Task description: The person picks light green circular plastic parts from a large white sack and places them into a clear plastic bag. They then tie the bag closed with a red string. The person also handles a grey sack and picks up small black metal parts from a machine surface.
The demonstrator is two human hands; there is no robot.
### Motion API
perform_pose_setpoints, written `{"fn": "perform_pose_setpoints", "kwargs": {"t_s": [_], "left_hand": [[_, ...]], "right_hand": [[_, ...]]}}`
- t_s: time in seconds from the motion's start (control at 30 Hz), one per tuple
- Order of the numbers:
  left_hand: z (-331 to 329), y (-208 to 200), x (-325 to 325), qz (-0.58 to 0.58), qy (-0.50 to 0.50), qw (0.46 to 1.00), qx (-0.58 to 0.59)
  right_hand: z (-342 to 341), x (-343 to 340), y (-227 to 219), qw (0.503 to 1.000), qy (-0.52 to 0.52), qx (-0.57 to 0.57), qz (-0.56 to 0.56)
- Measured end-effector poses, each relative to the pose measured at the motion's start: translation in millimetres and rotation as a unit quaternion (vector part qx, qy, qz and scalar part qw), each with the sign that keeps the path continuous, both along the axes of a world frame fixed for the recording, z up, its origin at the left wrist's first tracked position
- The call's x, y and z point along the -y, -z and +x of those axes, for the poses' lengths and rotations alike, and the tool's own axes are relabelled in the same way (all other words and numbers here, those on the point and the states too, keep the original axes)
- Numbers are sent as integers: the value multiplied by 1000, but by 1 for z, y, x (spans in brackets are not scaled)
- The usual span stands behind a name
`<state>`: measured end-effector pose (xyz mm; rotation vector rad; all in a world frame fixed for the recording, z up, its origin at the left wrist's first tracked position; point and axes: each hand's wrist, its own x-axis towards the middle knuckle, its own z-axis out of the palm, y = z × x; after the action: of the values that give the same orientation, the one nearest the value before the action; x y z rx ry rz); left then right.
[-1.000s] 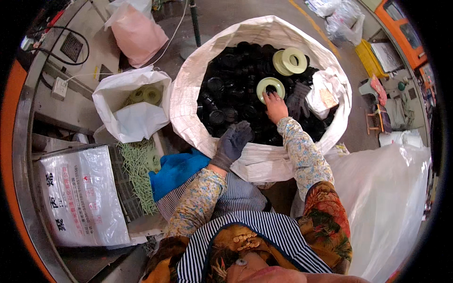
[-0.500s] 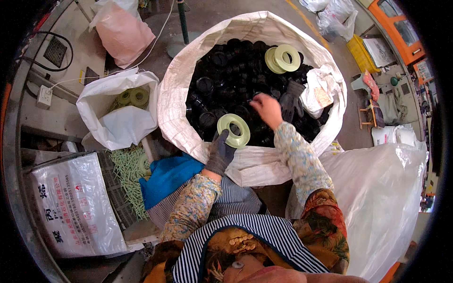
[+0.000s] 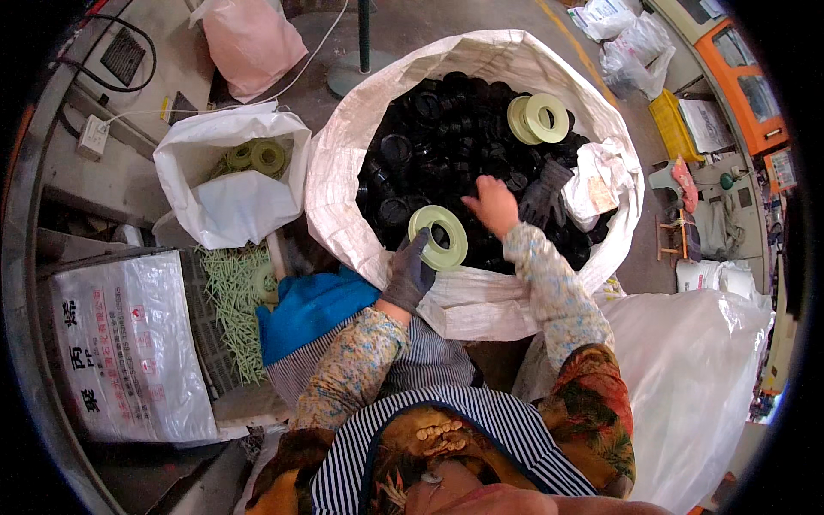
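The head view, left of two side-by-side fisheyes, looks steeply down and forward from above the wearer's own chest, upright and unmirrored. Nearest the lens, the striped apron (image 3: 455,397) arcs across the bottom, with floral sleeves (image 3: 354,360) running upward past it. The white woven sack (image 3: 336,180) sits just above centre, a little farther off, seen from over its open mouth. Concrete floor (image 3: 481,15) lies farther along the top. Toward the rim, the grey machine edge (image 3: 34,225) at left bends and the orange-framed door (image 3: 760,131) at right leans.

Pink bag (image 3: 253,50) near dark pole (image 3: 364,39); yellow crate (image 3: 672,124) near orange windowed panel (image 3: 745,70).
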<state>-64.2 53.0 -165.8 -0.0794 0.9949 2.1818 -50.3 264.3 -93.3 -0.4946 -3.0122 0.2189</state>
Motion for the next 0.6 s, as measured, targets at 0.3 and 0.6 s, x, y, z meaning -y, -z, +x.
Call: {"fn": "perform_pose_setpoints", "kwargs": {"t_s": [0.3, 0.6], "left_hand": [[14, -115, 32, 151, 76, 983, 75], [48, -191, 73, 123, 132, 959, -220]], "right_hand": [[86, 108, -89, 967, -137, -171, -129], [116, 140, -155, 918, -214, -318, -101]]}}
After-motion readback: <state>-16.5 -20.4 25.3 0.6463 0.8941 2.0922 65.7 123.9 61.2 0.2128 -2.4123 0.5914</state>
